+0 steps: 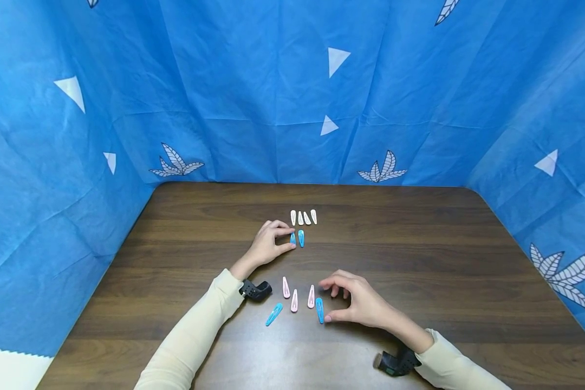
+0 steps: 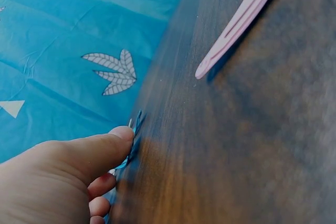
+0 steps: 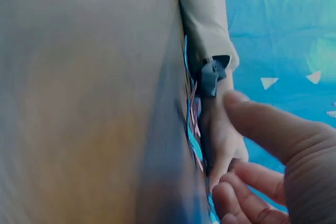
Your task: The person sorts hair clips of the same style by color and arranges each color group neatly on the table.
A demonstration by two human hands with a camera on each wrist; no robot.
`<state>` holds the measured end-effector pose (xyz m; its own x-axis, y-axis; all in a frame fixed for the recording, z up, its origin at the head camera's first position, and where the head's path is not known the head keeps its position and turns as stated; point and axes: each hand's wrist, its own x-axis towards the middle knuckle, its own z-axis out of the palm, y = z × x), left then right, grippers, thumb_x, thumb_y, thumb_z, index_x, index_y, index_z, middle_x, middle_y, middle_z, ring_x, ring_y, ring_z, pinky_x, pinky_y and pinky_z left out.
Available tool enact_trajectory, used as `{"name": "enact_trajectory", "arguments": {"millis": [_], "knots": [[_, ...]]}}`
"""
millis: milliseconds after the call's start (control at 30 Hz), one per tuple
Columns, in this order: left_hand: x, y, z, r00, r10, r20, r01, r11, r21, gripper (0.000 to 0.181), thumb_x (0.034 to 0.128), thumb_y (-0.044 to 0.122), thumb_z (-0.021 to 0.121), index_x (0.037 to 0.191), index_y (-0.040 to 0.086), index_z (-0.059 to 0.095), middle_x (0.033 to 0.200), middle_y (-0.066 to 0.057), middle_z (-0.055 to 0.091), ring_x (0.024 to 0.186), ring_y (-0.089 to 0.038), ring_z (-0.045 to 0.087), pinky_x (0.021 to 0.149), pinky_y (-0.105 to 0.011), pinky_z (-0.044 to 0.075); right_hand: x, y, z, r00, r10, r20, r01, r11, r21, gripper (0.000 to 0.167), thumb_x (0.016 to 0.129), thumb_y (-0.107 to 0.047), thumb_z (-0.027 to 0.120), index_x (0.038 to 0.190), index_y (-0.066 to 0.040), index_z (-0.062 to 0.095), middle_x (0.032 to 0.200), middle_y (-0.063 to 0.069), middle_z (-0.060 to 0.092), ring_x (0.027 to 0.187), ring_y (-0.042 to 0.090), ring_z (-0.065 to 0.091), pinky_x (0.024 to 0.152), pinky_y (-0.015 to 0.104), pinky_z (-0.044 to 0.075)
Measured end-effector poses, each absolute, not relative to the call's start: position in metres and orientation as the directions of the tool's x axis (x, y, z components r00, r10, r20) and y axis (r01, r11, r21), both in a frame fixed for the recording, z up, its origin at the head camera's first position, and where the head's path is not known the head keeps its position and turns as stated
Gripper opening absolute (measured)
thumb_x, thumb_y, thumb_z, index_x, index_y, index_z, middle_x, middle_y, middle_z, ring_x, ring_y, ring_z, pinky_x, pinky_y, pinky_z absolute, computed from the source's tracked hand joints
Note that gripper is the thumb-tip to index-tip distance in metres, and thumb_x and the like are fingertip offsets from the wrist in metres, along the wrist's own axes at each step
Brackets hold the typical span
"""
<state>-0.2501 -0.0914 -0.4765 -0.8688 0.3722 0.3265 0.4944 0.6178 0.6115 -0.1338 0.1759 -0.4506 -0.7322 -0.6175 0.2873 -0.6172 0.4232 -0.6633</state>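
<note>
Blue clip point(image 1: 293, 239): slim, tapered, bright blue, set between the thumb and forefinger of the left hand point(image 1: 267, 245), which pinch it near its two ends. A second blue clip point(image 1: 301, 238), slotted along its middle, lies just beside those fingertips; four white clips point(image 1: 300, 218) lie in a row just beyond them. Right hand point(image 1: 361, 303): thumb and fingers curved well apart, gripping nothing. A third blue clip point(image 1: 319, 311) lies just beside its thumb tip; contact cannot be told. Three pink clips point(image 1: 294, 301), then a fourth blue clip point(image 1: 274, 314), lie farther from that thumb. Beneath all: a brown wood-grain table point(image 1: 419, 244).
</note>
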Motion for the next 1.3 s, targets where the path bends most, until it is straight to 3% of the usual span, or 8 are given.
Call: {"name": "enact_trajectory", "arguments": {"millis": [267,533,1300], "knots": [[-0.250,-0.092,-0.477,-0.864,0.373,0.338,0.503,0.616,0.606,0.043,0.0791,0.022,0.081,0.118,0.006,0.071,0.112,-0.004,0.066,0.105,-0.023,0.054,0.093,-0.041,0.044,-0.128,0.173,-0.460,-0.718,-0.626,0.304,-0.646,0.436,-0.626,0.059,0.063,-0.031,0.092,0.112,-0.012,0.066,0.097,-0.005,0.063,0.078,0.007,0.054,0.067,0.019,0.046],[-0.250,-0.092,-0.477,-0.872,0.372,0.318,0.489,0.620,0.614,0.043,0.0791,0.022,0.081,0.118,0.005,0.071,0.113,-0.006,0.066,0.107,-0.024,0.054,0.094,-0.043,0.043,-0.126,0.171,-0.462,-0.698,-0.654,0.292,-0.672,0.455,-0.584,0.058,0.065,-0.036,0.090,0.113,-0.014,0.065,0.095,-0.007,0.060,0.079,0.005,0.051,0.069,0.018,0.045],[-0.250,-0.092,-0.477,-0.877,0.367,0.308,0.478,0.622,0.620,0.043,0.0793,0.021,0.081,0.118,0.006,0.071,0.113,-0.005,0.066,0.106,-0.023,0.054,0.093,-0.042,0.043,-0.126,0.170,-0.464,-0.692,-0.665,0.282,-0.677,0.462,-0.573,0.046,0.069,-0.033,0.087,0.109,-0.019,0.068,0.091,-0.011,0.055,0.078,0.002,0.048,0.067,0.014,0.041]]}}
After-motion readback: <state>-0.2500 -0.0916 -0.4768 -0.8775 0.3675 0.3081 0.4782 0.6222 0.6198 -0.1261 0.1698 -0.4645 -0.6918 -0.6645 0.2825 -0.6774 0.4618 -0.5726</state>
